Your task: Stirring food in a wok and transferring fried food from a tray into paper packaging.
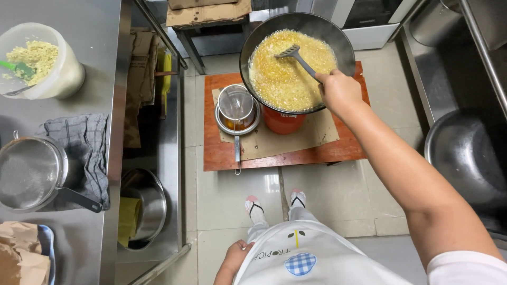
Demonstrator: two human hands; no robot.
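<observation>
On the far left of the steel counter [95, 63] we see a translucent white plastic tub of pale yellow crumbs [39, 60] with a green utensil stuck in it. Below it a round metal sieve with a dark handle [31, 171] rests on a grey checked cloth [87, 145], and a crumpled brown paper bag [18, 258] sits at the counter's near corner. On the shelf beneath stands a steel bowl [148, 203].

Moving right, our left hand [235, 256] hangs by the apron at the hip, fingers curled, touching nothing we can make out; whether it grips anything we cannot tell. Out on the tiled floor a low red wooden board [222, 153] carries a small wire strainer set over a steel pot [236, 108], just beside the large black wok of bubbling golden oil and frying bits [288, 68], which sits on an orange burner [282, 121].

Our right hand [338, 92] is closed around the handle of a grey slotted spatula [293, 53], whose head lies in the middle of the oil. We judge the step to be stirring the fry. The wok sits at full reach ahead of the right hand and well apart from the left, so the next stroke calls for a steady, shallow sweep that avoids splashing.

At the far right, a big steel basin [465, 158].
</observation>
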